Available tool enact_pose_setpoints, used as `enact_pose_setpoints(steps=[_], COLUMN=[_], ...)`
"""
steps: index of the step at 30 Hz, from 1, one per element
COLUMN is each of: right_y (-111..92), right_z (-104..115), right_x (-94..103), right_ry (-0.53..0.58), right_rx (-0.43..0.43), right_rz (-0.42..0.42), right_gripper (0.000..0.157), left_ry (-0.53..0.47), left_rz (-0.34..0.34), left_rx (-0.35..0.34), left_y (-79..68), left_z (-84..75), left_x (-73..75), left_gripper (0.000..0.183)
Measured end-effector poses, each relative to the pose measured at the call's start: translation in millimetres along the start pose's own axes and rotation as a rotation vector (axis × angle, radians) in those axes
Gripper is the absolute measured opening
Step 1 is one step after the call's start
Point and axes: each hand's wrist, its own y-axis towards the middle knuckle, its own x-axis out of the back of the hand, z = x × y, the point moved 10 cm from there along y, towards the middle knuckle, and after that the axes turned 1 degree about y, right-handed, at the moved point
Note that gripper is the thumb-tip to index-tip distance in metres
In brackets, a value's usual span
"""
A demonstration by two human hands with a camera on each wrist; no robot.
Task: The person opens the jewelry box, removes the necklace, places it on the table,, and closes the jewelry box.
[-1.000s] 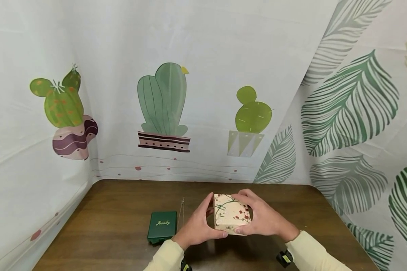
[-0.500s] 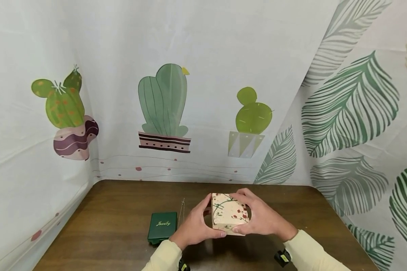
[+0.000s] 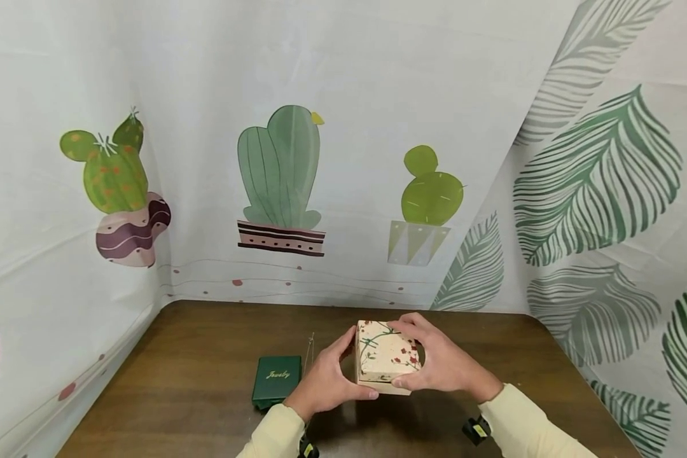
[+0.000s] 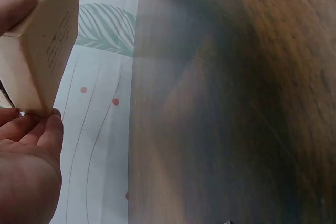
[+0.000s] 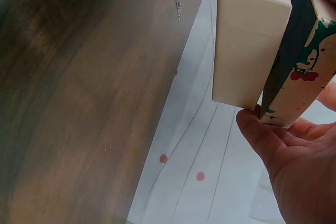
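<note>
Between both hands, raised over the table, is a small square cream gift box. Its lid point(image 3: 388, 351) is printed with green stems and red blossoms; below it shows the plain base point(image 3: 385, 387). My left hand point(image 3: 327, 380) grips the base from the left, thumb at the front. From the right, my right hand point(image 3: 442, 357) grips the lid. A dark wedge-shaped gap separates the tilted lid point(image 5: 305, 74) from the base point(image 5: 249, 40) in the right wrist view. Small print marks the underside of the base point(image 4: 52, 43) in the left wrist view. The inside of the box is hidden.
A dark green jewelry box point(image 3: 277, 376) with gold lettering lies on the brown wooden table point(image 3: 206, 369), left of my hands. Beside it lies a thin chain necklace point(image 3: 310, 350), partly behind my left hand. A cloth point(image 3: 355, 191) printed with cacti and leaves hangs behind the table.
The lid has risen off the base, and a strip of plain base now shows at the front. Both hands have shifted only slightly. The head view has turned a little to the left.
</note>
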Motion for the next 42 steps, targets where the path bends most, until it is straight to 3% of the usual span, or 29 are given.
enact_pose_setpoints(steps=[20, 42], right_y=[-9, -18], right_z=[-11, -17], right_x=[13.1, 21.2], right_ry=[-0.042, -0.045], right_rx=[-0.038, -0.083], right_rz=[-0.023, -0.020], right_gripper=[0.091, 0.091], left_ry=[0.080, 0.050], left_rz=[-0.037, -0.038], left_rx=[0.023, 0.055], left_y=[-3.2, -10.8], left_z=[5.0, 15.3], left_x=[10.9, 17.6], left_gripper=[0.117, 0.116])
